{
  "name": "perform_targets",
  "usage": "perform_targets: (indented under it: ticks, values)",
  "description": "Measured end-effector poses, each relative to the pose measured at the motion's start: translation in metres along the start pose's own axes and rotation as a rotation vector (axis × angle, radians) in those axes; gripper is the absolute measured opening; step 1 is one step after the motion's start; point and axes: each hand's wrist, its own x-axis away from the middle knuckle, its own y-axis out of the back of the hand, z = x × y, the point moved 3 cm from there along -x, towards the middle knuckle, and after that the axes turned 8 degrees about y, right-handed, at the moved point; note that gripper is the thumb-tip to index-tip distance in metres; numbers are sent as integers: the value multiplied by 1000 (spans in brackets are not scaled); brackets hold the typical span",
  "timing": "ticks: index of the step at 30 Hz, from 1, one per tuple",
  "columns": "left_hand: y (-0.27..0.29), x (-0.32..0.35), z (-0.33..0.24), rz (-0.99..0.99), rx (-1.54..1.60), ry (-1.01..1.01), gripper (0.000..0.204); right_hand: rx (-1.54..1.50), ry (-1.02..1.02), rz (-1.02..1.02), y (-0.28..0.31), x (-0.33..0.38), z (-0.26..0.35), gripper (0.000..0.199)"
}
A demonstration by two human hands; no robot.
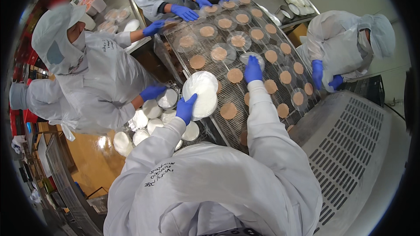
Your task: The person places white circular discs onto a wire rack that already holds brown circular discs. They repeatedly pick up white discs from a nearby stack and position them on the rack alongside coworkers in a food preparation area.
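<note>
Lids [201,94] (stacked) in left grip [185,108]

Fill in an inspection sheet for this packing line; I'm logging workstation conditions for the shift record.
Surface: wire mesh conveyor running away from the wearer, loaded with rows of round tan patties.
Job's things: stack of white round lids held at the belt's left edge; clear lid on the belt.
Clutter: white round containers grouped in a rack left of the belt.
Hands: left hand, blue-gloved, grips the lid stack; right hand, blue-gloved, rests flat over the clear lid.
Cables: nothing seen.
Surroundings: co-workers in white coats and blue gloves around the belt; slotted grey machine cover at right.
</note>
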Motion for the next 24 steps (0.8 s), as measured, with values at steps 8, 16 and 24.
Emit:
perform_targets:
  ticks: [8, 16, 24]
  values:
    - [9, -23, 17, -20, 5, -32, 57, -767, -231, 318, 4, 35, 44, 20]
    - [1, 0, 4, 3, 5, 1, 59, -323, -392, 561, 14, 9, -16, 49]
    - [-31, 26, -31, 75, 16, -13, 59, -298, -67, 324, -2, -88, 16, 53]
